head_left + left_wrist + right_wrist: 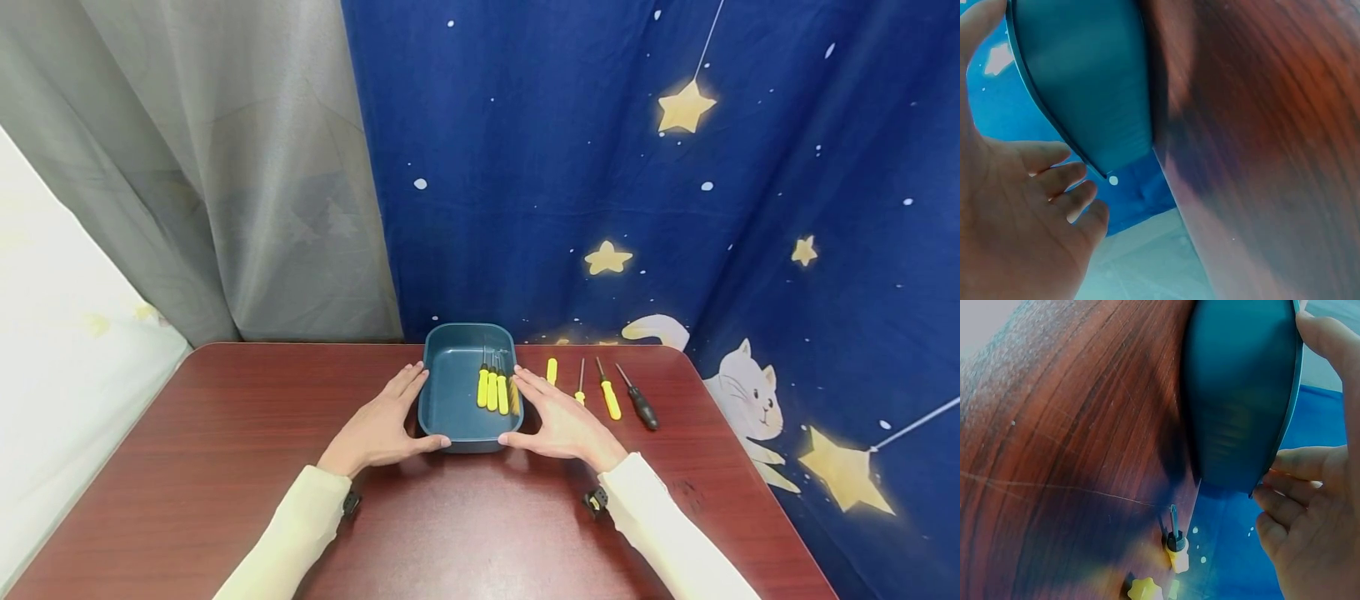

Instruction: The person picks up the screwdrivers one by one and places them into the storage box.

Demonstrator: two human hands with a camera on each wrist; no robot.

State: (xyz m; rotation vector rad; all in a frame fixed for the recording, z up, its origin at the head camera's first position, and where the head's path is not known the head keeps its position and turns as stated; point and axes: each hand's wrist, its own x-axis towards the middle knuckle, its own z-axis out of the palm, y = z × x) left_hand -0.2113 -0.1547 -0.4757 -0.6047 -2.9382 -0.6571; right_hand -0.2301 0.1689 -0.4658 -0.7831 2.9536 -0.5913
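A dark teal rectangular box (448, 392) stands on the table near its back edge. Inside, along its right side, lie three yellow-handled screwdrivers (492, 392). My left hand (384, 423) touches the box's left rim with extended fingers, its thumb at the front left corner. On the opposite side, my right hand (558, 419) mirrors it, with fingertips on the right rim and the thumb at the front right corner. Both wrist views show the outer walls of the box, with the left palm (1022, 212) and right palm (1322, 531) apart from them.
Right of the box lie more screwdrivers: a yellow-handled one (610, 401), a black-handled one (642, 408), and two yellow-handled ones partly hidden by my right hand. Curtains (525, 167) hang behind the reddish-brown table (247, 433).
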